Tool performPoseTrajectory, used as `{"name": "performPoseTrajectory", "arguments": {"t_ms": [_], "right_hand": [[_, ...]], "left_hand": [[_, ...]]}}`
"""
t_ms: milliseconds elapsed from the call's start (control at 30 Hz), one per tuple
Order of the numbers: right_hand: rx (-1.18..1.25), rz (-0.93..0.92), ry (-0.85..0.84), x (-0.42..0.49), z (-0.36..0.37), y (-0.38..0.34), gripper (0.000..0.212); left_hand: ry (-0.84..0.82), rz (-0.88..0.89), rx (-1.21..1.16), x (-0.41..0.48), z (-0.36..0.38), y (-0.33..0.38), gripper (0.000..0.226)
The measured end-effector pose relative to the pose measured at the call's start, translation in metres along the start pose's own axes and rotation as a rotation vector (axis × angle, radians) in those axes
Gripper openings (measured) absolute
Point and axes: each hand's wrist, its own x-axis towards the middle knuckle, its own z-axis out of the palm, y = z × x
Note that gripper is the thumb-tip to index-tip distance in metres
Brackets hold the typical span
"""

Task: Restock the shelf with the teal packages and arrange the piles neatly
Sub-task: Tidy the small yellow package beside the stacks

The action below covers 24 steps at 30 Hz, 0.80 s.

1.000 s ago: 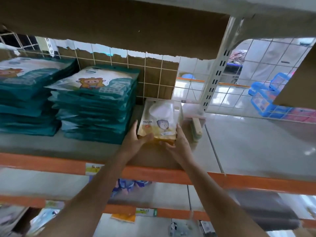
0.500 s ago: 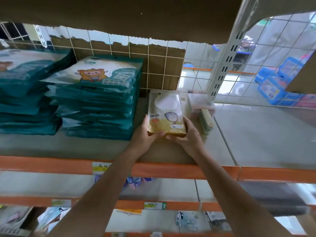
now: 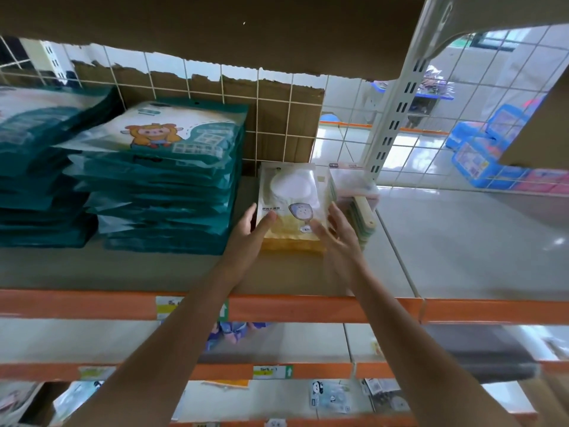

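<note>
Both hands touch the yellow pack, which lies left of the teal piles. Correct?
No. The head view shows the yellow pack right of the teal piles, not left. The left hand and right hand do touch it.

- Daylight came bright through the wire grid (image 3: pixel 290 118) behind, glaring off the floor (image 3: pixel 341 143).
- The overhead board (image 3: pixel 215 26) lay in shadow.
- Edges bowed and blurred.

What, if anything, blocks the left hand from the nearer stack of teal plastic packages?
Probably nothing, so yes: the left hand touches the yellow plastic packet right beside that teal stack, only open shelf between.
</note>
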Motion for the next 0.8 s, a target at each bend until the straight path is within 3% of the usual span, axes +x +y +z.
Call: {"name": "performPoseTrajectory", "arguments": {"t_ms": [100, 200, 267, 433, 633, 800], "right_hand": [[-0.026, 0.015, 0.009, 0.014, -0.001, -0.017, 0.100], [-0.121, 0.084, -0.077, 0.034, 0.000, -0.040, 0.067], [-0.208, 0.104, -0.085, 0.050, 0.003, -0.044, 0.057], [-0.227, 0.195, -0.067, 0.077, 0.008, -0.048, 0.072], [-0.086, 0.201, -0.142, 0.083, 0.009, -0.039, 0.048], [-0.050, 0.179, -0.142, 0.081, 0.011, -0.033, 0.067]], "left_hand": [[-0.002, -0.035, 0.023, 0.013, 0.001, 0.009, 0.068], [0.045, -0.150, 0.041, 0.029, 0.003, 0.024, 0.068], [0.032, -0.204, 0.010, 0.038, 0.006, 0.036, 0.068], [0.090, -0.273, 0.060, 0.060, 0.009, 0.049, 0.065], [0.095, -0.284, 0.050, 0.065, 0.019, 0.052, 0.053], [0.089, -0.277, 0.063, 0.067, 0.021, 0.052, 0.031]]}}
